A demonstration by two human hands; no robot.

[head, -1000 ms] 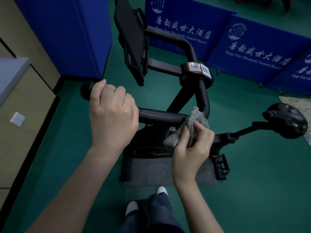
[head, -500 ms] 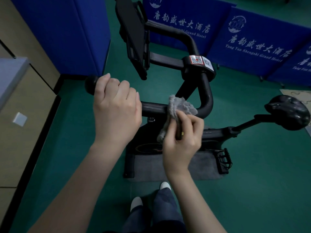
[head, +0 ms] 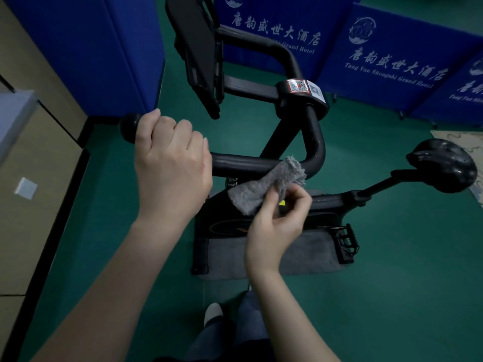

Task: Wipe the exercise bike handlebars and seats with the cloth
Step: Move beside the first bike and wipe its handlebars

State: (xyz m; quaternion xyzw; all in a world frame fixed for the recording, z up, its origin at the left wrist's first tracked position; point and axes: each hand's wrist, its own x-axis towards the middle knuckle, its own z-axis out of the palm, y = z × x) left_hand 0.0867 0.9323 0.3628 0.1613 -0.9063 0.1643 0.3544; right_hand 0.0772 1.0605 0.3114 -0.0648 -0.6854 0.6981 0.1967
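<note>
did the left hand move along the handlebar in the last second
No. The left hand still grips the handlebar right beside its end knob, as before.

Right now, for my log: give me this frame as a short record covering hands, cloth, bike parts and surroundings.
left hand: grips the handlebar beside its knobbed end
right hand: pinches the cloth just below the bar
cloth: grey, bunched; upper end overlaps the bar's bend, contact unclear
seat: black, at image right, no hand on it
floor: green, with a grey mat under the bike
background: blue screens with hotel lettering
</note>
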